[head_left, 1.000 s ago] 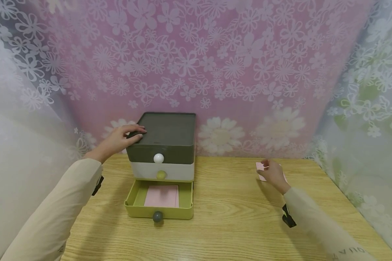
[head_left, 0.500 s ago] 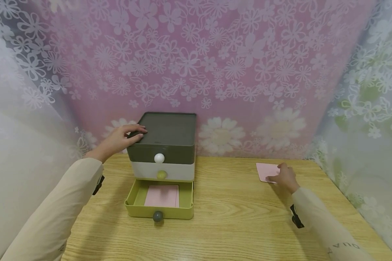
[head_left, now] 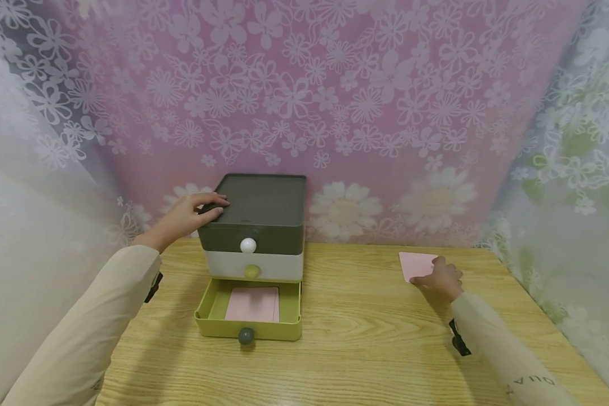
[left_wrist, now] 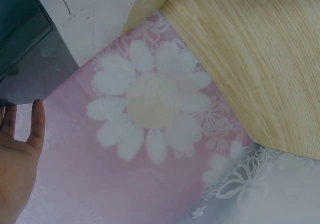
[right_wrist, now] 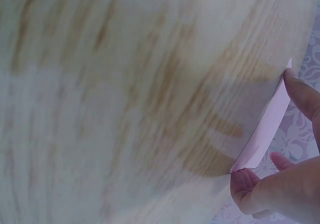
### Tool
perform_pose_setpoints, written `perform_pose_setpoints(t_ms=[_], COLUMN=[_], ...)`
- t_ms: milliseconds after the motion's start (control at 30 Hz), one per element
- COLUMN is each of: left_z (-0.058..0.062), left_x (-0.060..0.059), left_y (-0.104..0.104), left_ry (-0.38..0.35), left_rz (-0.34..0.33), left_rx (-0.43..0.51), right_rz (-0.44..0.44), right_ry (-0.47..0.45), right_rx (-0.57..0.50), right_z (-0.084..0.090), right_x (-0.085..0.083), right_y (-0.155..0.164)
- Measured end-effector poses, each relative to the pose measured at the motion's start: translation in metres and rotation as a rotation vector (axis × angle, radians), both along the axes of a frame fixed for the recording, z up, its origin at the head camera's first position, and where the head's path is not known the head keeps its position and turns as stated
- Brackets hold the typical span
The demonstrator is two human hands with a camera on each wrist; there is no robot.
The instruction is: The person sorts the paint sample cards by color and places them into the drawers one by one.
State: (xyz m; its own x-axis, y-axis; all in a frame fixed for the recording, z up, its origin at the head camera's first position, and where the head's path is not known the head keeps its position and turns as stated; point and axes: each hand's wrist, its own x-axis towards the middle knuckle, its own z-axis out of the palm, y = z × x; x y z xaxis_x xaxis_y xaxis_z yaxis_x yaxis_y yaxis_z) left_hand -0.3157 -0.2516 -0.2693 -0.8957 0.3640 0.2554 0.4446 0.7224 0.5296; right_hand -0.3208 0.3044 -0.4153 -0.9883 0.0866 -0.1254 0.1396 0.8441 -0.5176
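At the table's back right, my right hand (head_left: pixel 441 278) pinches a pink paper card (head_left: pixel 417 265) between thumb and fingers at opposite edges. In the right wrist view the pink card (right_wrist: pixel 265 129) appears nearly edge-on, spanning thumb and fingertips. My left hand (head_left: pixel 190 214) rests on the top left edge of a small drawer unit (head_left: pixel 264 197), its thumb and fingers lying over the dark lid. The unit's bottom green drawer (head_left: pixel 247 329) is pulled out. Inside it lies pink paper (head_left: pixel 251 304), seemingly more than one sheet. In the left wrist view, my left hand (left_wrist: pixel 20 159) reaches up to the unit's edge.
The dark upper drawer has a white knob (head_left: pixel 248 245), the white middle one a green knob (head_left: pixel 252 272). A grey knob (head_left: pixel 246 336) juts from the pulled-out drawer's front. Floral cloth (head_left: pixel 345 113) hangs behind the wooden table (head_left: pixel 365 344) and along both sides.
My right hand has moved from over the pink card to its right end and now pinches its edges; the card looks slightly tilted. The left hand stays on the drawer unit.
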Motion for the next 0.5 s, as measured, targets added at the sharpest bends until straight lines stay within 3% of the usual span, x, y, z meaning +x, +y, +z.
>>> perform_pose_setpoints(t_ms=[500], left_z=[0.001], left_x=[0.0009], left_y=[0.0015], left_ry=[0.02], left_rz=[-0.005], left_rx=[-0.012], right_rz=[-0.084], right_ry=[0.012], right_rx=[-0.045], right_z=[0.0016], right_x=[-0.0003], right_y=[-0.0012])
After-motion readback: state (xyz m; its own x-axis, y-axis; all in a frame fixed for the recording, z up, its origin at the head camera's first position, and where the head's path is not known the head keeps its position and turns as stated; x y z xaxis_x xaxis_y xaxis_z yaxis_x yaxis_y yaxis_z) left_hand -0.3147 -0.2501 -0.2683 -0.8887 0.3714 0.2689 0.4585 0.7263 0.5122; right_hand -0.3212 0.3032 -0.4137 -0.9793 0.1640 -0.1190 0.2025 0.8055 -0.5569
